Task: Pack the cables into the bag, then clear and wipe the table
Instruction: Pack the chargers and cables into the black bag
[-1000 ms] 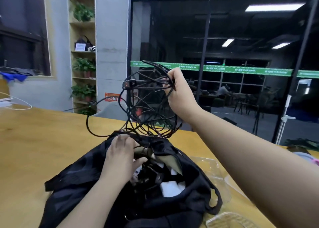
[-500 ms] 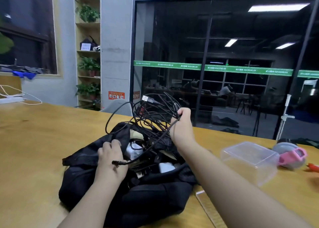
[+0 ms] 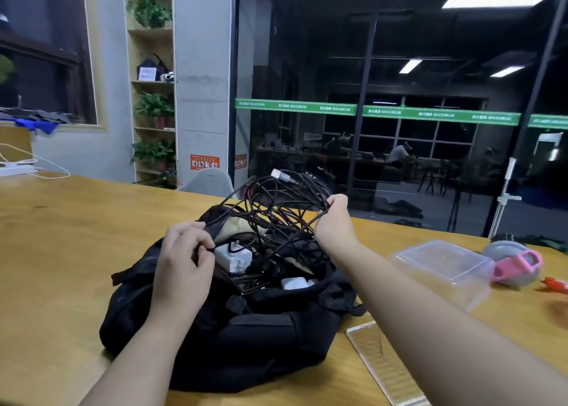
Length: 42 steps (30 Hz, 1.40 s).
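A wide wooden table fills the lower view, with dark glass walls behind. On it sits a black bag, its mouth open toward the camera and white chargers visible inside. To the right lie a clear plastic container, its flat lid and a pink and grey object, all still to be cleared. A tangle of black cables hangs partly inside the bag's mouth; a second ago it was held high above the bag, so packing is under way but unfinished. The right hand grips the top of the bundle with fingers closed around several strands. The left hand pinches the bag's rim, holding it open.
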### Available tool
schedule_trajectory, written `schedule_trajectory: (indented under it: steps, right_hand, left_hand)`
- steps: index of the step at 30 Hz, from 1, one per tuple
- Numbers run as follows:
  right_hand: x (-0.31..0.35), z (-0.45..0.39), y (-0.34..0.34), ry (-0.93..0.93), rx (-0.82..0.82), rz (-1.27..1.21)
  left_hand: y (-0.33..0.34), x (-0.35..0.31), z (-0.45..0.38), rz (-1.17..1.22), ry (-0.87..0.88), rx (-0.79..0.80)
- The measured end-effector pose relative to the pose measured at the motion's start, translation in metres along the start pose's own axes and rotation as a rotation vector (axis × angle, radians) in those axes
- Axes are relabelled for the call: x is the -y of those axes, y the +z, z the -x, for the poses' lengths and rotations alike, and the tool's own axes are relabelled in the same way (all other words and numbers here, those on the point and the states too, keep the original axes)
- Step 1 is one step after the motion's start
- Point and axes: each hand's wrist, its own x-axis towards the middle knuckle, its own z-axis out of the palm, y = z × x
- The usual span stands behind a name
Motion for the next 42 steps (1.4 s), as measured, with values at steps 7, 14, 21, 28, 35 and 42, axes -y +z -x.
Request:
schedule_trajectory:
  steps: [7,14,21,28,35,42]
  right_hand:
    - [-0.017,-0.008,0.01,-0.339,0.109,0.597]
    - [-0.04,0.025,0.018,-0.564,0.613,1.257]
    - [-0.036,0.021,0.011,-0.453,0.772,1.064]
    - [-0.031,0.013,0.012,0.061,0.925,0.171]
    - [-0.03,0.031,0.021,-0.194,0.836,0.619]
    - [-0.035,0.016,0.023,0.158,0.758,0.192]
  left_hand:
    - [0.0,-0.003,0.001,0.018,0.078,-0.123]
    - [-0.005,-0.003,0.0,0.045,0.04,-0.176]
    - [0.012,0.002,0.003,-0.12,-0.28,0.26]
    - [0.014,0.004,0.005,-0.087,-0.308,0.423]
    - [0.015,-0.001,0.007,0.391,-0.272,0.351]
    - [0.016,-0.005,0.01,0.491,-0.213,0.332]
